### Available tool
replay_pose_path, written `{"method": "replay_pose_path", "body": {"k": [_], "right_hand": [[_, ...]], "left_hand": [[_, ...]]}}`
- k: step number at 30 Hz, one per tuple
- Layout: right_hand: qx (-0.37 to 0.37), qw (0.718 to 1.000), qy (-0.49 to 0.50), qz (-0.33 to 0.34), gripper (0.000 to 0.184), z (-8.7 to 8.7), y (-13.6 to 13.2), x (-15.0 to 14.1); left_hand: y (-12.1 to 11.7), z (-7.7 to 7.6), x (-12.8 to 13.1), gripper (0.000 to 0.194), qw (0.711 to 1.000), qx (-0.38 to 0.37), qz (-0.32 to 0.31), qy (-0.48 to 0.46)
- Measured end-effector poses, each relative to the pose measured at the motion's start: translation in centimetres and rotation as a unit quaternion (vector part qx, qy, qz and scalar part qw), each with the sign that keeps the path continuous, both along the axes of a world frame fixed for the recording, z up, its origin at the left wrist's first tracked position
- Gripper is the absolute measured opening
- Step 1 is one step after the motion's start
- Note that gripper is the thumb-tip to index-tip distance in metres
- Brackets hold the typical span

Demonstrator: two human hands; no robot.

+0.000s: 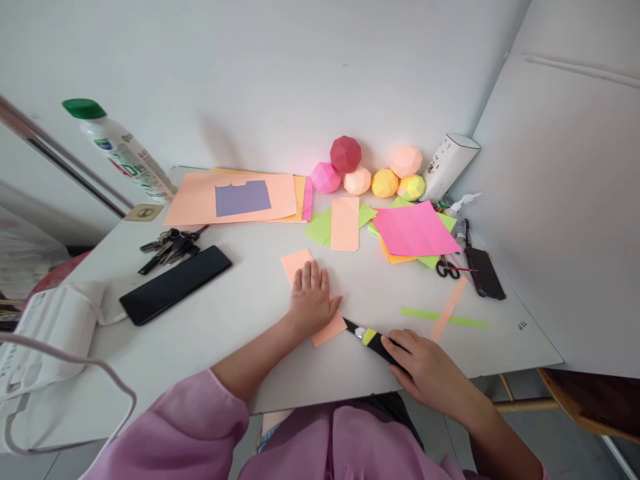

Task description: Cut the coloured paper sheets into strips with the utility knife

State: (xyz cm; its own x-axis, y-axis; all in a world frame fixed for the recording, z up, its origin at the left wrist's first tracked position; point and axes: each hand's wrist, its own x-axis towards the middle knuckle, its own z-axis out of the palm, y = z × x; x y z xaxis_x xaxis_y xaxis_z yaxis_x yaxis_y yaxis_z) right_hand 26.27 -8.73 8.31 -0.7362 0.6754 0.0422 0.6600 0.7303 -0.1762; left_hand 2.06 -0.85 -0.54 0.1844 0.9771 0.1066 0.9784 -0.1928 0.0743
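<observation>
Slanting far-left to near-right, paper [331, 331] lies under left hand [310, 308], fingers outstretched; right hand [425, 367], fingers curled, grips cutter [373, 339], blade far-left.

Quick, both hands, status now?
Left hand: open, pressed flat on a peach paper strip.
Right hand: closed around a utility knife, blade at the strip's edge.

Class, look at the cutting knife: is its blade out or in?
Out: the dark, pointed blade shows beyond the metal tip of the knife, which the right hand holds.
</observation>
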Motion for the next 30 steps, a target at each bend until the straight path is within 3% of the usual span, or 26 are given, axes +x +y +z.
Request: {"method": "replay_pose_path", "body": {"k": [12,20,30], "right_hand": [[-0.018,1.0,0.008,-0.009,0.034,-0.3,1.3,1.0],[0.015,1.0,0.009,0.011,0.034,-0.4,2.7,-0.8],[0.001,1.0,0.001,0.003,0.034,-0.5,3.3,0.1]], "left_hand": [[0.0,0.1,0.0,0.073,1.0,-0.016,-0.001,-0.012],[0.1,1.2,-0.3,0.114,0.996,-0.082,-0.028,-0.011],[0.2,1.2,-0.1,0.118,0.996,-0.083,-0.025,-0.039]]}}
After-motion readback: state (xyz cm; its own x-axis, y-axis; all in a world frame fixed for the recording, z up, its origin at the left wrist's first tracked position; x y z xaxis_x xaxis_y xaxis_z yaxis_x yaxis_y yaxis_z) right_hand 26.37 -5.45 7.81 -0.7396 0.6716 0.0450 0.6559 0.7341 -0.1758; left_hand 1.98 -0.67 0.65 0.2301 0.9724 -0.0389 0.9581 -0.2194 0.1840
